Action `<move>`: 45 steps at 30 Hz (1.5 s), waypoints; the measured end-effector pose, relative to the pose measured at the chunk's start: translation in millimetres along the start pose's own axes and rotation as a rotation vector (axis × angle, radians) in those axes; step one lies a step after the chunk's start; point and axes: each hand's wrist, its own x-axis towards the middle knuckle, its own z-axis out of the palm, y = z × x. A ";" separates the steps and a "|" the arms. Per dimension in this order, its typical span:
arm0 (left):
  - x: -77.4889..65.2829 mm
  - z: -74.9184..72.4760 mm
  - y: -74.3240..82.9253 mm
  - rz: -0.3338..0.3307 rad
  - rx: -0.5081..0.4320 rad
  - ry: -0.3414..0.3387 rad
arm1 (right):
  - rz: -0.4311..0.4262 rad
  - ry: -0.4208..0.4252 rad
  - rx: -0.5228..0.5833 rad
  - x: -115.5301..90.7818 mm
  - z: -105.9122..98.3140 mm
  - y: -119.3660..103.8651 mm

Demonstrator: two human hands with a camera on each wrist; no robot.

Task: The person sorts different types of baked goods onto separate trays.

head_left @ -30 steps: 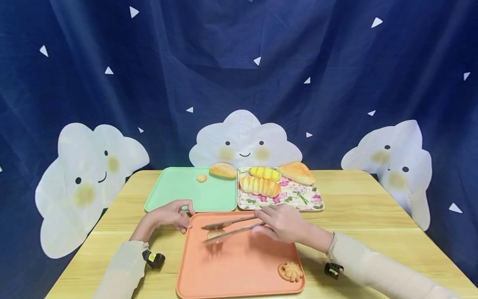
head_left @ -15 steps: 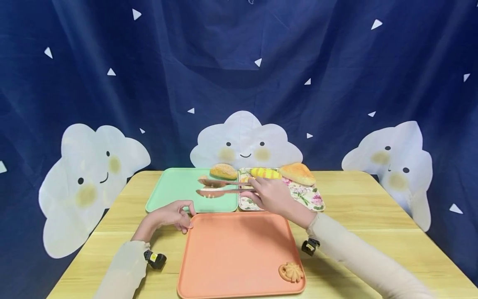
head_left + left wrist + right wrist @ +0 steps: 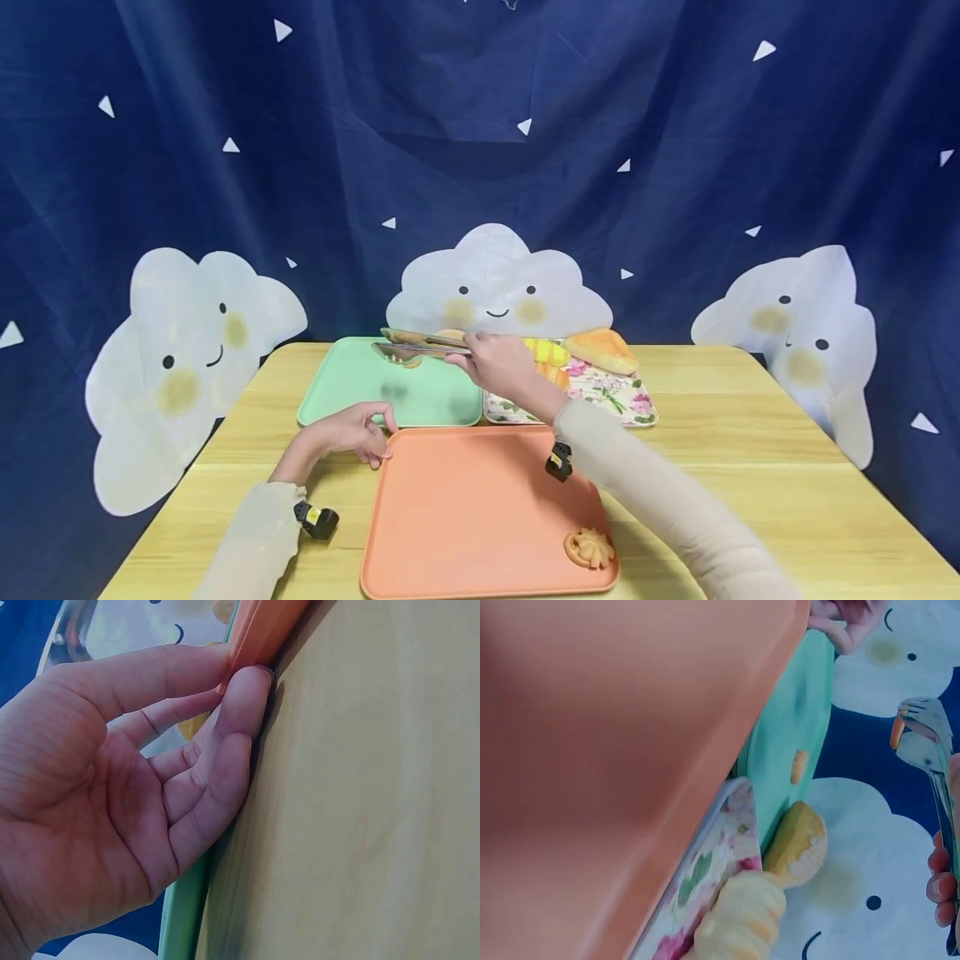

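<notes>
My right hand (image 3: 501, 367) grips metal tongs (image 3: 433, 349) above the far part of the mint-green tray (image 3: 435, 408). Between the tongs' tips a small golden cookie (image 3: 897, 730) is held, clear of the tray in the right wrist view. Another small cookie (image 3: 799, 766) lies on the green tray, mostly behind the tongs in the head view. At the far left corner of the orange tray (image 3: 480, 517), my left hand (image 3: 348, 433) pinches the rim between thumb and fingers, as the left wrist view shows. Overlapping cookies (image 3: 589, 548) lie in that tray's near right corner.
Right of the green tray stands a floral tray (image 3: 603, 404) with a yellow striped bread (image 3: 551, 352), a ridged roll (image 3: 742, 919) and a triangular bread (image 3: 603, 350). An oval bun (image 3: 799, 844) sits at the green tray's back. A dark blue curtain (image 3: 480, 167) hangs behind the table (image 3: 720, 425).
My right hand has carried the tongs and cookie up from the orange tray, away from me and leftward over the green tray. My left hand has stayed at the orange tray's corner.
</notes>
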 end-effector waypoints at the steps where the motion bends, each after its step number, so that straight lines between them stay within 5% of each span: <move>1: -0.3 0.1 -0.2 0.000 -0.003 -0.001 | 0.006 -0.008 -0.004 2.8 3.2 -2.8; 23: 1.0 0.4 -0.5 -0.004 -0.013 0.008 | 0.195 -0.379 0.047 36.1 52.1 -34.8; 45: 0.4 0.6 1.5 -0.004 -0.005 0.010 | 0.207 -0.467 0.093 36.8 61.9 -46.6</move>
